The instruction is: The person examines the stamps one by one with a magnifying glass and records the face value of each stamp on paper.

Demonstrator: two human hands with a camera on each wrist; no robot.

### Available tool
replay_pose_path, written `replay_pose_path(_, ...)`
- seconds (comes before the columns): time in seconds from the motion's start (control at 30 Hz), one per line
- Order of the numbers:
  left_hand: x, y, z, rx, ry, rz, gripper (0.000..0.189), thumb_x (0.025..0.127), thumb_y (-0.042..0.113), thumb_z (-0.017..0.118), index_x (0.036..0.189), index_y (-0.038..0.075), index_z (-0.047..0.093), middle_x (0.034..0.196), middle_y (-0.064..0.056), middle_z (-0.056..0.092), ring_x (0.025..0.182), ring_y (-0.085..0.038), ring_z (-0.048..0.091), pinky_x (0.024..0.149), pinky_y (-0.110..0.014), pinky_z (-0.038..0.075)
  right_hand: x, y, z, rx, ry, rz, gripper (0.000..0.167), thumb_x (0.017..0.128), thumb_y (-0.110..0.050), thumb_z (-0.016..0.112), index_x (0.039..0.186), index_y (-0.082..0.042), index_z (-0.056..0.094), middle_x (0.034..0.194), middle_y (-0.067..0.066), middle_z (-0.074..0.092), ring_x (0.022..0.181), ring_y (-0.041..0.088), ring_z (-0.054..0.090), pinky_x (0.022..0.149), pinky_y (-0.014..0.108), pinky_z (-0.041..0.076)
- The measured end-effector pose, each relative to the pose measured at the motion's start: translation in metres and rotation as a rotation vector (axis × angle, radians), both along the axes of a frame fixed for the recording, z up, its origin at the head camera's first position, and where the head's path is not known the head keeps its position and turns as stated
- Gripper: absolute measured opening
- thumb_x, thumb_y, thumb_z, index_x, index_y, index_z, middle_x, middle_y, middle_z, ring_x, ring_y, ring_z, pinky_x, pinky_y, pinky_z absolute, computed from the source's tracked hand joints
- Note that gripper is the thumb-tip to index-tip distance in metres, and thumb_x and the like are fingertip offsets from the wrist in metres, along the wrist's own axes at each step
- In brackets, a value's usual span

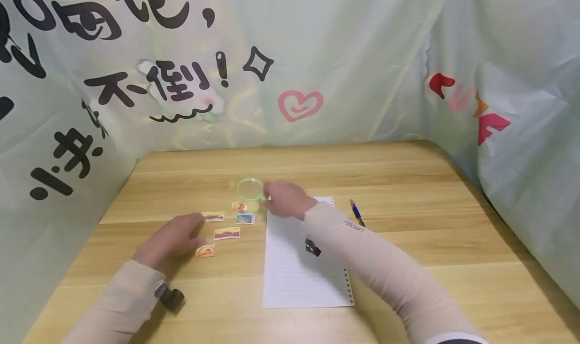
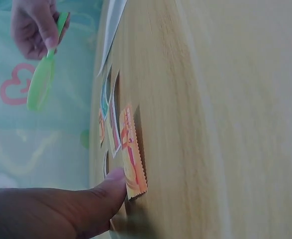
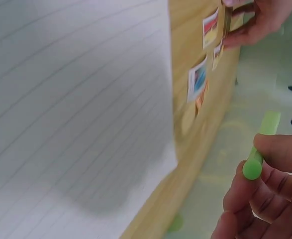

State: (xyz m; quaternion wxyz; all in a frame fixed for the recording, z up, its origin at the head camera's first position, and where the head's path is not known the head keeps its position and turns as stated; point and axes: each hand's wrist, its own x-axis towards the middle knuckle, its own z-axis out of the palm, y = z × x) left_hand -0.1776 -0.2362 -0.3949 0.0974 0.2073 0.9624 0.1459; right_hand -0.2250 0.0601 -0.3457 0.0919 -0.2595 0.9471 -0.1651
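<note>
My right hand [image 1: 286, 199] pinches the green handle [image 3: 257, 154] of a magnifying glass [image 1: 250, 189], held above the table beyond the stamps. My left hand [image 1: 174, 237] is spread at the left of the stamps. Its thumb [image 2: 108, 196] touches or nearly touches an orange stamp [image 2: 131, 157] with a toothed edge, while its fingertips reach a yellowish stamp [image 1: 213, 216]. Beside these lie a red and yellow stamp [image 1: 227, 233], a blue stamp [image 1: 245, 218] and a small orange stamp [image 1: 238, 206]. Most left fingers are hidden in the left wrist view.
A lined sheet of paper [image 1: 294, 263] with punched holes lies right of the stamps, under my right forearm. Past it lies a blue pen [image 1: 356, 212]. Printed cloth [image 1: 353, 72] hangs around the wooden table [image 1: 430, 198].
</note>
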Motion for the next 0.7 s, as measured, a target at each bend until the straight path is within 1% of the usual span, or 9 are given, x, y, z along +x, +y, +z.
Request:
replay_pose_path(0.07, 0.001, -0.001, 0.000, 0.000, 0.010, -0.007, 0.043, 0.085, 0.021, 0.074, 0.117, -0.001, 0.055, 0.105, -0.013, 0.063, 0.099, -0.035, 0.060, 0.089, -0.053, 0.047, 0.001, 0.011, 0.001, -0.013, 0.004, -0.016, 0.016, 0.095, -0.021, 0.063, 0.102, -0.007, 0.061, 0.092, 0.002, 0.064, 0.071, 0.013, 0.057, 0.060, 0.026, 0.049)
replay_pose_path(0.13, 0.002, -0.001, 0.000, 0.001, 0.016, -0.012, 0.042, 0.085, 0.021, 0.074, 0.117, 0.000, 0.055, 0.104, -0.013, 0.063, 0.098, -0.035, 0.060, 0.088, -0.053, 0.047, 0.002, 0.024, 0.001, -0.025, 0.003, -0.043, 0.015, 0.095, -0.020, 0.063, 0.102, -0.007, 0.061, 0.094, 0.003, 0.065, 0.073, 0.014, 0.057, 0.062, 0.027, 0.050)
replay_pose_path(0.23, 0.003, -0.001, 0.001, 0.011, 0.018, -0.008, 0.046, 0.086, 0.021, 0.073, 0.121, -0.003, 0.054, 0.115, -0.022, 0.062, 0.108, -0.043, 0.057, 0.094, -0.056, 0.044, 0.004, 0.044, 0.001, -0.039, -0.005, -0.079, 0.017, 0.095, -0.020, 0.062, 0.105, -0.006, 0.061, 0.099, 0.005, 0.066, 0.075, 0.014, 0.058, 0.066, 0.029, 0.051)
replay_pose_path(0.3, 0.003, 0.000, 0.001, 0.014, 0.014, -0.002, 0.048, 0.086, 0.020, 0.073, 0.123, -0.004, 0.053, 0.118, -0.025, 0.060, 0.111, -0.045, 0.055, 0.095, -0.057, 0.043, 0.006, 0.058, -0.001, -0.053, -0.023, -0.103, 0.018, 0.096, -0.019, 0.061, 0.107, -0.005, 0.061, 0.100, 0.007, 0.066, 0.074, 0.015, 0.058, 0.066, 0.030, 0.051)
replay_pose_path(0.37, 0.003, 0.000, 0.001, 0.014, 0.010, 0.003, 0.048, 0.087, 0.020, 0.072, 0.124, -0.004, 0.053, 0.121, -0.027, 0.059, 0.114, -0.047, 0.053, 0.097, -0.058, 0.041, 0.009, 0.072, -0.003, -0.068, -0.038, -0.126, 0.018, 0.096, -0.019, 0.060, 0.107, -0.004, 0.060, 0.098, 0.007, 0.065, 0.073, 0.015, 0.058, 0.065, 0.030, 0.051)
replay_pose_path(0.53, 0.003, -0.001, 0.002, 0.015, 0.012, 0.010, 0.048, 0.086, 0.019, 0.073, 0.123, -0.004, 0.053, 0.121, -0.028, 0.059, 0.114, -0.047, 0.053, 0.097, -0.059, 0.041, 0.014, 0.101, -0.005, -0.100, -0.055, -0.180, 0.020, 0.096, -0.019, 0.059, 0.107, -0.002, 0.059, 0.090, 0.006, 0.063, 0.069, 0.015, 0.058, 0.061, 0.029, 0.051)
replay_pose_path(0.7, 0.004, 0.000, 0.002, 0.015, 0.012, 0.015, 0.047, 0.086, 0.019, 0.074, 0.122, -0.003, 0.054, 0.117, -0.025, 0.061, 0.111, -0.045, 0.056, 0.095, -0.058, 0.042, 0.019, 0.130, -0.006, -0.090, -0.054, -0.228, 0.023, 0.097, -0.020, 0.056, 0.108, 0.000, 0.057, 0.086, 0.007, 0.063, 0.067, 0.017, 0.058, 0.061, 0.033, 0.050)
